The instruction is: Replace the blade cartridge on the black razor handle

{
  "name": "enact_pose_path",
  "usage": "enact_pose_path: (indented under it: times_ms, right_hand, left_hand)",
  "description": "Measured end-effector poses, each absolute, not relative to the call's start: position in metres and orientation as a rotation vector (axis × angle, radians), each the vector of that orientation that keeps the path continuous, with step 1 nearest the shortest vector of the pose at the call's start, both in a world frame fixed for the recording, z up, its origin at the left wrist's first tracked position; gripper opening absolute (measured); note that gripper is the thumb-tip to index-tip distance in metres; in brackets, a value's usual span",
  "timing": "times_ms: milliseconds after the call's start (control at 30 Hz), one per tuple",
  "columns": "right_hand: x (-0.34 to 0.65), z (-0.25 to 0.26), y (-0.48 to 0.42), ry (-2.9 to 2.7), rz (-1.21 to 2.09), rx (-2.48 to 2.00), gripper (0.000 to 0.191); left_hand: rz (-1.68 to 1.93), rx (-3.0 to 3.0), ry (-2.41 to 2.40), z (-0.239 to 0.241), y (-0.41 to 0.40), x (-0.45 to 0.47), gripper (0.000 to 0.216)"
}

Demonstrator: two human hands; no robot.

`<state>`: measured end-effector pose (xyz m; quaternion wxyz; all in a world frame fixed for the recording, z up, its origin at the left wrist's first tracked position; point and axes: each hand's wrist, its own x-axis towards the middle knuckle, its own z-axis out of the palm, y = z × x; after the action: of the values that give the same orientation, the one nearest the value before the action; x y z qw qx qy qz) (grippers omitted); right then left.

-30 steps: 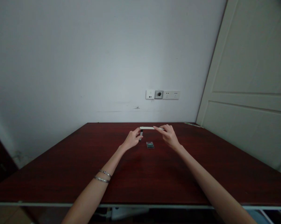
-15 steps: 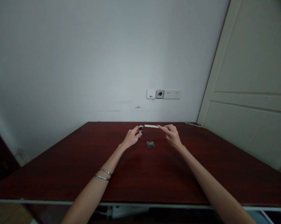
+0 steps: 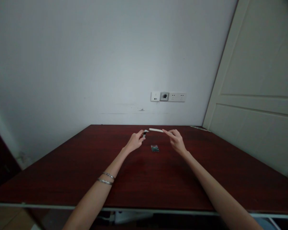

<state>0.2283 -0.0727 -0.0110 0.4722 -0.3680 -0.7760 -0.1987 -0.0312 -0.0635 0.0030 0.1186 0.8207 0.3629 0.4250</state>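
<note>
My left hand is closed on a small tool with a silver head, a dark neck and a pale grey handle, held upright over the table; its exact kind is too small to tell. Between the fingers of my right hand is a slim white stick, its free end pointing left, close to the tool's head with a narrow gap between them. Below and between my hands, a small clear case with something green in it lies on the dark red table.
The table's far edge meets a pale wall, where a row of sockets and switch plates is mounted. A white panelled door leans in on the right. A thin strip lies at the back right corner.
The tool in my left hand has tilted, its head turning slightly to the right. The white stick has shifted a little right and its tip is angled slightly more upward.
</note>
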Motion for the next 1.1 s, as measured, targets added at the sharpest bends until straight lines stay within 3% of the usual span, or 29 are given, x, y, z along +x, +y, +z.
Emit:
enact_pose_path:
  times_ms: [533, 1100]
  right_hand:
    - [0.219, -0.009, -0.072, -1.927, -0.535, -0.804, 0.053]
    - [0.223, -0.010, -0.079, -1.949, -0.430, -0.795, 0.052]
  left_hand:
    - [1.211, 2.420, 1.046, 0.002, -0.064, -0.032, 0.029]
    - [1.282, 2.276, 0.934, -0.001, -0.059, -0.035, 0.019]
